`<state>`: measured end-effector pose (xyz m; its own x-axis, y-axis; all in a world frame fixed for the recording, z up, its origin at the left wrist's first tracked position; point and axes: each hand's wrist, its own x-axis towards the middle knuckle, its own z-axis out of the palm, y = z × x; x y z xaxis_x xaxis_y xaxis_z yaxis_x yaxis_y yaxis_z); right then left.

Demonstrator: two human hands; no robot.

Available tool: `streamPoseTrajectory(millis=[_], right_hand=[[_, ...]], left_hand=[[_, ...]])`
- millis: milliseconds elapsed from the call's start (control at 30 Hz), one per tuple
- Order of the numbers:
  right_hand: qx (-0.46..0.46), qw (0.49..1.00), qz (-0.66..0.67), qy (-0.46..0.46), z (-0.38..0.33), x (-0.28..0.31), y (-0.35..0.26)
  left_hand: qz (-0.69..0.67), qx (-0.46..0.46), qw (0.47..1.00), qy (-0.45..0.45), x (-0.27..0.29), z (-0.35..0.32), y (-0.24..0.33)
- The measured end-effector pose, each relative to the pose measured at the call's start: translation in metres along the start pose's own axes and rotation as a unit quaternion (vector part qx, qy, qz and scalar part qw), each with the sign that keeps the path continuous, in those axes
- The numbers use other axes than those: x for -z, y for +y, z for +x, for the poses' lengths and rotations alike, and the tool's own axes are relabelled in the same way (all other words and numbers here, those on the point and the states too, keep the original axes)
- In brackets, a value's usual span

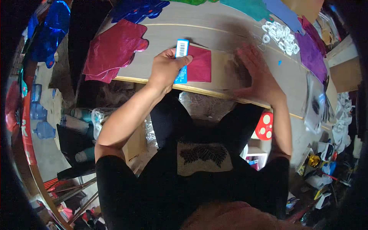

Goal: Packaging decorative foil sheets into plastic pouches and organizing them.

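Observation:
My left hand point(165, 69) grips a blue card point(181, 74) with a white barcode label on it, thumb across its front. Beside the card, and partly behind it, lies a folded magenta foil balloon point(200, 65), flat near the table's front edge. To the right, my right hand point(260, 74) is blurred by motion over the tabletop, its thumb spread well away from the fingers. Nothing shows between them.
Magenta foil sheets point(111, 50) lie on the table point(161, 36) at the left, with blue foil point(138, 9) behind. White ribbon rings point(281, 37) are heaped at the right, near purple foil point(310, 55). A red spotted object point(264, 126) stands under the right edge.

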<state>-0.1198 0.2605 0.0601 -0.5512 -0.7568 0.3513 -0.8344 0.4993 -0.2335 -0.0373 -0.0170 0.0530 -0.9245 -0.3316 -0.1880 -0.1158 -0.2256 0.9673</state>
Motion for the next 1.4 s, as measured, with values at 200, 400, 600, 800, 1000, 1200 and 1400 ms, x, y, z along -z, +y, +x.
streamPoseTrajectory(millis=[200, 400, 600, 800, 1000, 1200, 1400], right_hand=[[0.004, 0.992, -0.035, -0.118, 0.002, -0.020, -0.002], [-0.084, 0.992, -0.074, -0.060, 0.005, -0.036, -0.025], [-0.097, 0.987, -0.104, -0.074, 0.006, -0.025, -0.026], [0.197, 0.973, -0.031, -0.119, 0.032, -0.007, 0.028], [0.333, 0.934, 0.070, -0.113, 0.037, -0.020, 0.053], [0.307, 0.941, 0.047, -0.136, 0.032, -0.022, 0.044], [0.283, 0.959, 0.001, -0.009, 0.029, -0.034, 0.035]], left_hand=[[0.013, 0.023, 0.999, -0.024, -0.007, 0.016, -0.003], [0.021, 0.015, 0.999, -0.034, -0.019, 0.018, 0.000], [0.041, 0.014, 0.999, -0.033, -0.029, 0.017, -0.003], [0.068, -0.016, 0.996, -0.053, -0.032, 0.023, -0.004], [0.126, -0.055, 0.989, -0.057, -0.032, 0.027, -0.002], [0.274, -0.130, 0.952, -0.051, -0.027, 0.046, -0.011], [0.292, -0.080, 0.948, -0.096, -0.017, 0.081, -0.005]])
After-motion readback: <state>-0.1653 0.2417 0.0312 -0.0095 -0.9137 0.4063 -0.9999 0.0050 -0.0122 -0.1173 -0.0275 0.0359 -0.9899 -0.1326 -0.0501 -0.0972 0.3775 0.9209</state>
